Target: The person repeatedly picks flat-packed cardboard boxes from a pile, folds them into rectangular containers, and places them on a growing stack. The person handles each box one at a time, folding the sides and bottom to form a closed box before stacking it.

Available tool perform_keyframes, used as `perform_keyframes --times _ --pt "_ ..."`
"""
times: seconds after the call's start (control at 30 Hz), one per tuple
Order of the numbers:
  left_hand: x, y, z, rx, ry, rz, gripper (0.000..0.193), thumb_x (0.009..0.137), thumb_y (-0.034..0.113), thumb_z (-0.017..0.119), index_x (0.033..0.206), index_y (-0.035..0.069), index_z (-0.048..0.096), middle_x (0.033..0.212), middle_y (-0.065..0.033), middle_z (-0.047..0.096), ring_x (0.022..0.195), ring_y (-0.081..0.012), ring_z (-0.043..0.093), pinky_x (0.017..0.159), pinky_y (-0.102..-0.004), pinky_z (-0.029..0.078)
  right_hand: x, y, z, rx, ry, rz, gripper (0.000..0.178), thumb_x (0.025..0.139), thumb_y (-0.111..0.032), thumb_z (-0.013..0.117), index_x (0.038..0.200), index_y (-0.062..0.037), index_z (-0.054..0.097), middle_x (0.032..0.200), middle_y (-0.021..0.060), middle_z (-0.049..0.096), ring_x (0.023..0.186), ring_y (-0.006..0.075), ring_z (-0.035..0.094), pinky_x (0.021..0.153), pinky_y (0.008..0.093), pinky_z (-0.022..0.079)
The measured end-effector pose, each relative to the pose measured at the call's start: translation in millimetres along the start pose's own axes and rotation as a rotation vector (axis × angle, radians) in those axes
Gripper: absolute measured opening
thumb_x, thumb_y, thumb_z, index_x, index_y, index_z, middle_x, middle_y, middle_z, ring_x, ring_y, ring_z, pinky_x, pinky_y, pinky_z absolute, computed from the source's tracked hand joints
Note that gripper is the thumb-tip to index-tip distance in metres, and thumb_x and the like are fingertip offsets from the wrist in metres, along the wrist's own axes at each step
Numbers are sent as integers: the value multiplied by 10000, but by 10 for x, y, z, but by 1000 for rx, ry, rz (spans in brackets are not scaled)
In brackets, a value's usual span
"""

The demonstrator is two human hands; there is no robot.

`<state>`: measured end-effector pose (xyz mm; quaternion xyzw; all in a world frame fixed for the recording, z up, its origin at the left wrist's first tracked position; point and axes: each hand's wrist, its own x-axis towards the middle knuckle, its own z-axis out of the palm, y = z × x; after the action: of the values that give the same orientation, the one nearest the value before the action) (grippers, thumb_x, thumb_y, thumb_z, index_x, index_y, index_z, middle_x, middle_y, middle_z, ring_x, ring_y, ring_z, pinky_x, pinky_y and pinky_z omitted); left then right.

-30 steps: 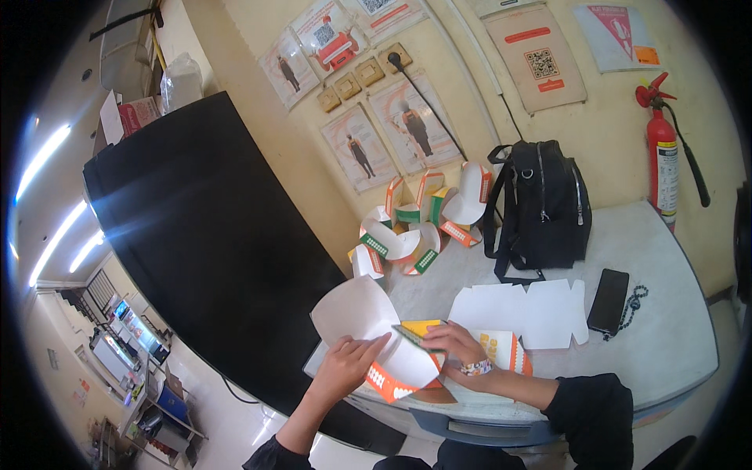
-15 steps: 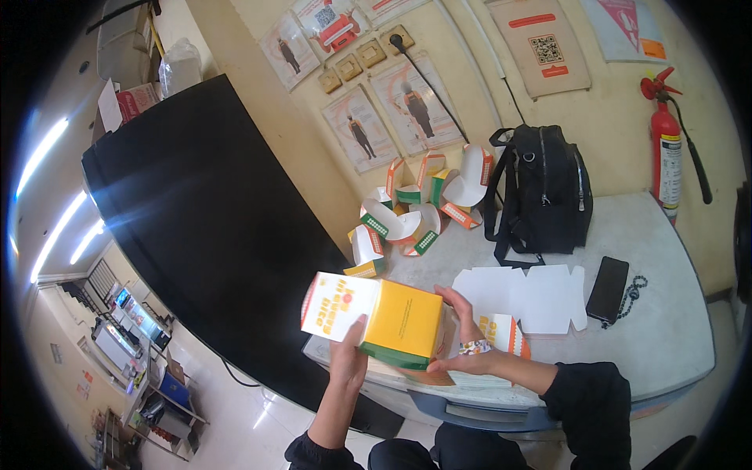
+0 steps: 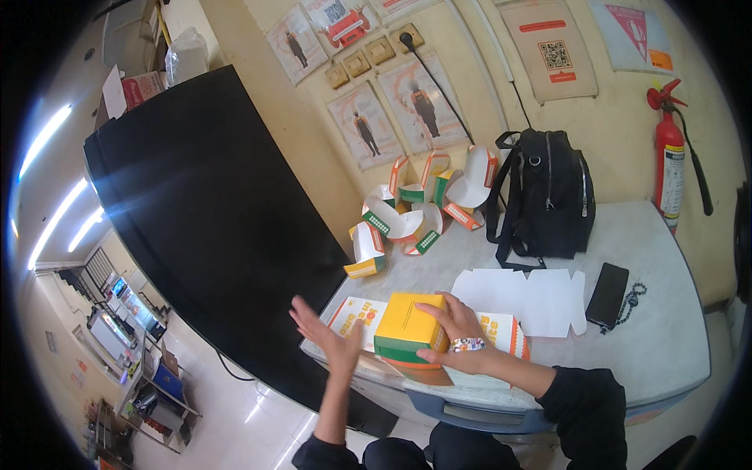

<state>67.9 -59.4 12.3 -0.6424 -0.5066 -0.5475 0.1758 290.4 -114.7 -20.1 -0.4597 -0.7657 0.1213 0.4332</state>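
A yellow and green cardboard food box [image 3: 411, 317] rests at the table's front edge, its white printed flap [image 3: 362, 319] spread out to the left. My right hand [image 3: 460, 333], with a beaded bracelet at the wrist, grips the box's right side, thumb low and fingers over the top edge. My left hand [image 3: 333, 333] is off the box, just left of its flap, with fingers apart and nothing in them. Under my right wrist lie flat printed cartons [image 3: 507, 335], partly hidden by the arm. Behind them a blank white carton sheet [image 3: 533, 301] lies unfolded.
Several folded open-topped cartons [image 3: 403, 223] are heaped at the back left of the table [image 3: 658, 313]. A black backpack [image 3: 548, 196] stands against the wall, and a black phone-like case [image 3: 607, 296] lies at right. A tall black cabinet [image 3: 211, 180] borders the left side.
The food box has come down from the air to the table edge and turned slightly. My left hand has let go of its flap and moved left, opening out.
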Motion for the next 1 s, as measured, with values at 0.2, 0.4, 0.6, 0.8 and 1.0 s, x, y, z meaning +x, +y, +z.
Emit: perform_keyframes --times 0.2,0.4,0.6,0.8,1.0 --pt "295 -308 180 -167 -1207 203 630 880 267 489 1432 83 249 1496 -126 219 1397 -286 144 1107 -494 -3 -12 -69 -30 -53 -30 8 770 720 -548 654 1353 -241 342 1334 252 262 1225 454 293 1038 509 245" --pt "-354 -475 433 -402 -1115 -61 664 917 479 237 1441 73 220 1494 -134 222 1408 -267 100 1121 -438 22 8 -41 -7 -89 -84 -91 796 707 -528 684 1353 -226 329 1328 248 228 1238 468 255 1040 528 242" --pt "313 -791 666 -438 -979 -139 535 933 333 443 1378 55 337 1402 -164 364 1331 -300 284 1097 -407 184 2 -35 -9 -99 -64 -63 778 734 -560 630 1349 -175 349 1313 265 260 1236 441 271 1036 511 233" --pt "999 -1493 1573 -74 -856 109 613 821 301 634 1344 83 397 1377 -160 407 1330 -338 290 1080 -453 216 9 -26 -10 -79 -39 -109 768 739 -560 624 1345 -164 366 1299 283 263 1219 453 287 1025 507 246" --pt "897 -2047 2196 290 -987 120 502 764 265 689 1202 81 527 1123 -122 589 1173 -309 443 989 -428 319 41 -9 2 -71 -91 -84 761 749 -569 620 1343 -163 374 1294 295 263 1197 471 307 1015 513 260"
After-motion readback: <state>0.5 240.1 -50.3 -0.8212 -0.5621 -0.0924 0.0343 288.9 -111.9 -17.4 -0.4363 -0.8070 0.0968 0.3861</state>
